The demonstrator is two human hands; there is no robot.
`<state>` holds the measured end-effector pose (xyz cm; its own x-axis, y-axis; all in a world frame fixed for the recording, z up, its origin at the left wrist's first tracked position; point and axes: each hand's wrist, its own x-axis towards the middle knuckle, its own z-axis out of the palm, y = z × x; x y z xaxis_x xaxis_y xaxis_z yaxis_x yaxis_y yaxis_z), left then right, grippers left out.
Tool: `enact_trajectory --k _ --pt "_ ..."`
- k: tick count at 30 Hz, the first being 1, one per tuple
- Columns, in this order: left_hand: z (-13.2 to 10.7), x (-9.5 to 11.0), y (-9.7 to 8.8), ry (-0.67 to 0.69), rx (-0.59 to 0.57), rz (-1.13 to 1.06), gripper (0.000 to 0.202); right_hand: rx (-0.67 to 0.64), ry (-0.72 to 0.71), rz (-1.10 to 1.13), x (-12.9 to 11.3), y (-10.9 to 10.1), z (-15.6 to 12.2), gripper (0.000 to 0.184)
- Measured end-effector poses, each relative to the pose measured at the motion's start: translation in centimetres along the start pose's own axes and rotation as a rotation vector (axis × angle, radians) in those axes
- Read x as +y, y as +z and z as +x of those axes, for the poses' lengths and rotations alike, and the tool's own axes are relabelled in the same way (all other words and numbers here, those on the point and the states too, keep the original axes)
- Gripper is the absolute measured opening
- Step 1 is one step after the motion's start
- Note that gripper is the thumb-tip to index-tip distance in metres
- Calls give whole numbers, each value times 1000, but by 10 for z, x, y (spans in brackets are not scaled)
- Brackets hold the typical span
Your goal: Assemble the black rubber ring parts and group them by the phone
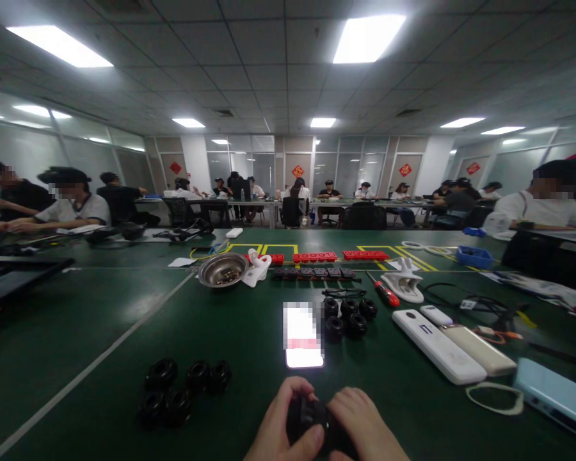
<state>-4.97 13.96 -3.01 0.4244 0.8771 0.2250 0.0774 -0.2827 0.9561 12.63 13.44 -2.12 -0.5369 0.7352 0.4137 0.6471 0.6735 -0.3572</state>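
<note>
Both of my hands meet at the bottom edge of the green table [77,333]. My left hand [281,426] and my right hand [365,426] are closed together around one small black round part [312,416]. Only its top shows between my fingers. A group of several similar black round parts [182,387] lies to the left of my hands. Another group of black parts [348,315] sits farther ahead. A lit phone [303,336] lies flat just beyond my hands.
A metal bowl [222,269], white clips [403,282], a red-handled screwdriver [384,291], red part rows [314,257] and black part rows [314,273] lie ahead. White power banks [436,346] and cables lie at right. Other people sit at tables around the room.
</note>
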Motion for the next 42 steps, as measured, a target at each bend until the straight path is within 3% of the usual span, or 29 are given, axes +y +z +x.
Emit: enact_trajectory --k 4,8,13,16,21,26,28,32,36,42 --pt "-2 -1 0 -17 -39 -14 53 -22 52 62 -5 -6 0 59" --pt "0 -7 -2 -67 -31 -46 58 4 82 67 -8 -9 0 42" --pt "1 -8 0 -120 -21 -13 51 45 74 -27 -5 -2 0 45" --pt "1 -5 2 -80 -6 -5 51 -9 95 -32 -4 0 0 46" --pt "0 -4 2 -30 -18 -52 61 -111 130 73 -10 -8 0 24" --pt "-3 4 1 -128 -5 43 51 -63 200 194 -18 -16 -1 37" --pt "-4 7 2 -135 2 111 46 -68 224 187 -20 -18 0 36" --pt "-5 10 3 -110 -12 92 34 -119 277 198 -20 -18 0 52" --pt "-6 11 5 -119 50 48 34 -145 195 162 -14 -13 -1 22" --pt "-7 16 4 -167 68 -3 44 -118 181 168 -13 -13 2 21"
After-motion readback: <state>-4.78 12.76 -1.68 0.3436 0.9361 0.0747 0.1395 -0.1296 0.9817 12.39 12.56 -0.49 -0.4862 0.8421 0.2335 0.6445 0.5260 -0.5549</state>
